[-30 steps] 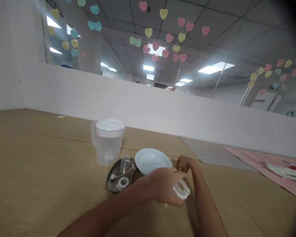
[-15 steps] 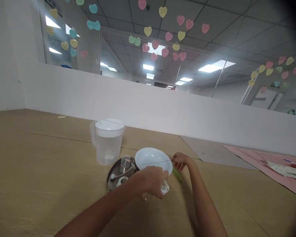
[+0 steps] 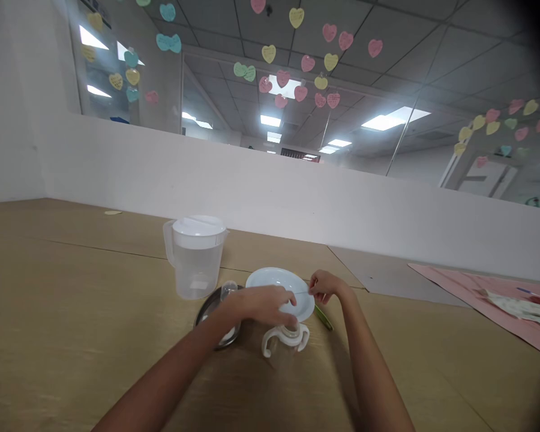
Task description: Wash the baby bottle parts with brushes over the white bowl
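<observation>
My left hand [image 3: 261, 303] reaches over the table with its fingers curled down onto the top of a clear cup with two white handles [image 3: 285, 343]. The cup stands upright on the wood. My right hand [image 3: 324, 287] is pinched on the end of a thin rod [image 3: 297, 292] that lies across a white bowl [image 3: 276, 282]. The bowl sits just behind the cup and between both hands. My left hand partly hides the bowl's front rim.
A round metal tray [image 3: 206, 307] holding a small clear cap [image 3: 227, 290] lies left of the bowl. A lidded clear pitcher [image 3: 195, 258] stands behind it. A green stick [image 3: 324, 318] lies beside my right wrist. Pink paper with packets [image 3: 513, 306] lies at the far right. A white partition [image 3: 297, 198] closes the back.
My left hand carried the handled cup leftward, turned it upright and set it down in front of the bowl. My right hand stayed at the bowl's right rim, pinching the rod.
</observation>
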Motion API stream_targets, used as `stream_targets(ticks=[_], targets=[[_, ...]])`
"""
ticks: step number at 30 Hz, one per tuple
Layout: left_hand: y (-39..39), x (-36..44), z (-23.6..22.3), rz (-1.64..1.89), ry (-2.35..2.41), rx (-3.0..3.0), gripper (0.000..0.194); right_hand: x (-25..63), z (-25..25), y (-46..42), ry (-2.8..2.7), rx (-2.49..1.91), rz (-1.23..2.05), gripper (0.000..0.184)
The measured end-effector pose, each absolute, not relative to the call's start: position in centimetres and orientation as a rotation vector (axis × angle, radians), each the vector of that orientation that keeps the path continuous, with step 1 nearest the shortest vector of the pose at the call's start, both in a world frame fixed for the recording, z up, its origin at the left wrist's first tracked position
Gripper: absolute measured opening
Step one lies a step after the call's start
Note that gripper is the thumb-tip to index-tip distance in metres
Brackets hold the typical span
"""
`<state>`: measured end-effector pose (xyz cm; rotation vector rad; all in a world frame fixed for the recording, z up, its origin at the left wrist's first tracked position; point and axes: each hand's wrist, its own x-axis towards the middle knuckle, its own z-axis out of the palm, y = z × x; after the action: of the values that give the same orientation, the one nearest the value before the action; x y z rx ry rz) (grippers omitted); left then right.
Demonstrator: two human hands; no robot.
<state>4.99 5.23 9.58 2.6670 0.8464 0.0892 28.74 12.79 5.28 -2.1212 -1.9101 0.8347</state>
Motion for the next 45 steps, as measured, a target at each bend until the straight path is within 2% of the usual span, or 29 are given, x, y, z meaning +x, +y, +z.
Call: stream_targets(ticks=[2,5,9,13,16,21,25,30,33,37,41,45], targets=[[6.5,3.6,10.3,0.101,0.923,2.619,0.031,28.7,5.5,12.7,-1.91,-2.116,0.79,0.007],[8.4,1.8,10.3,-0.047,1.239,2.53,0.021,28.6,6.2,12.3,-1.908,-2.071,0.709,0.007],[10.3,0.5,8.8,-0.132,1.377,2.433,0.023,28.2,7.3,11.7,-1.919,-1.983,0.638,0.006],[10.9,0.9,7.3,-0.356,1.403,2.267,0.01,27.6,8.0,11.0,-1.929,-1.916,0.616,0.006],[10.9,1.6,6.8,-0.385,1.452,2.248,0.009,27.1,8.4,10.6,-1.938,-1.845,0.613,0.005],[10.5,1.6,8.0,-0.113,1.607,2.456,0.011,25.6,8.8,10.6,-1.953,-1.651,0.644,0.003],[9.7,0.4,9.8,0.112,1.672,2.597,0.011,23.6,7.6,11.6,-1.919,-1.504,0.694,0.013],[9.1,-0.1,11.1,0.685,1.441,2.719,0.011,21.1,4.2,13.5,-1.897,-1.477,0.83,0.016],[9.3,0.4,11.2,0.912,1.271,2.63,0.012,21.0,3.7,14.0,-1.851,-1.471,0.834,0.026],[9.4,1.4,10.9,0.991,1.135,2.541,0.018,22.0,6.8,12.1,-1.633,-1.372,0.608,0.051],[9.5,2.3,10.2,0.991,0.994,2.477,0.019,21.4,11.4,7.2,-1.102,-0.961,0.209,0.054],[9.4,3.0,9.7,1.016,0.838,2.391,0.021,19.5,12.9,3.4,-1.047,-0.71,-0.159,0.058]])
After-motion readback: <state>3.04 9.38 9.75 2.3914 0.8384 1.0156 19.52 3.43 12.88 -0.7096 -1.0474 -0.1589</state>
